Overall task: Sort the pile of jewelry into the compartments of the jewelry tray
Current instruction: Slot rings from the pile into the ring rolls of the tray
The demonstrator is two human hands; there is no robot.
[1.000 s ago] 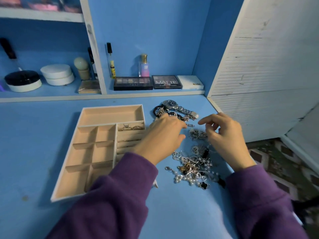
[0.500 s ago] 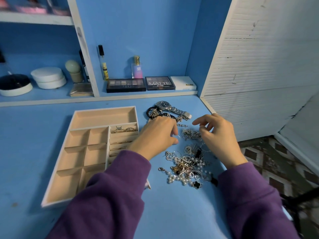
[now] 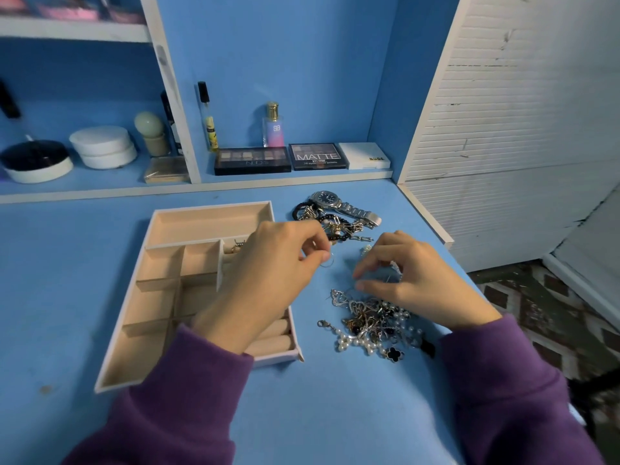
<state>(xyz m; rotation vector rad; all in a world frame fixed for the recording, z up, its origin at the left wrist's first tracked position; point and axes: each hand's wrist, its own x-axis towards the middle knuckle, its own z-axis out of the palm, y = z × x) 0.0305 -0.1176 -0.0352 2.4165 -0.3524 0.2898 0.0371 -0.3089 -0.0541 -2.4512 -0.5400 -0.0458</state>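
A beige jewelry tray with several compartments lies on the blue table, left of centre. A ring or two sits in its small upper right slot. The tangled jewelry pile of chains, pearls and a black clover charm lies to the tray's right. A silver watch and black bead bracelets lie farther back. My left hand hovers over the tray's right side, pinching a thin hoop earring. My right hand pinches a fine piece at the pile's top edge.
Makeup palettes, a perfume bottle, white jars and a black-lidded jar stand on the low shelf behind. The table's right edge drops to a patterned floor beside a white slatted panel.
My left hand has lifted from the pile and drawn left over the tray's edge with the hoop earring. My right hand has dropped lower onto the pile. The view has shifted slightly.
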